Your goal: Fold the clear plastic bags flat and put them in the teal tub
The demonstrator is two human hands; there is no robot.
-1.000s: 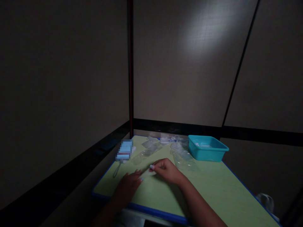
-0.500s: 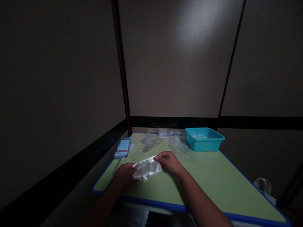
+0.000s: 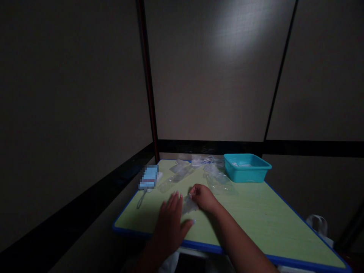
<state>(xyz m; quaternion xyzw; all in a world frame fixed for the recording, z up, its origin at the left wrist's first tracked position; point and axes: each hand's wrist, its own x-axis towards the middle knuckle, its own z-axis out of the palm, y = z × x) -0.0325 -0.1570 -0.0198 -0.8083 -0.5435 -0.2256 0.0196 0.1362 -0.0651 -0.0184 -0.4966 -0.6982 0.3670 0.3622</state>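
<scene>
A small clear plastic bag (image 3: 189,205) lies low over the near part of the green table (image 3: 250,216). My right hand (image 3: 203,197) pinches its upper right edge between thumb and fingers. My left hand (image 3: 171,218) is spread flat, fingers pointing away and thumb out to the right, at the bag's left side. It covers part of the bag, so I cannot tell how far the plastic reaches beneath it.
More clear plastic bags (image 3: 217,178) are strewn across the table's far half. At the back right stands a turquoise basin (image 3: 246,174) with something whitish inside. A blurred-out blue phone-like object (image 3: 149,177) with a strap loop (image 3: 141,199) rests at the left edge. Walls rise behind and left.
My left hand has let go of the bag's left end and opened flat over it. The bag has dropped from a stretched, raised position toward the tabletop, with my right hand still pinching it.
</scene>
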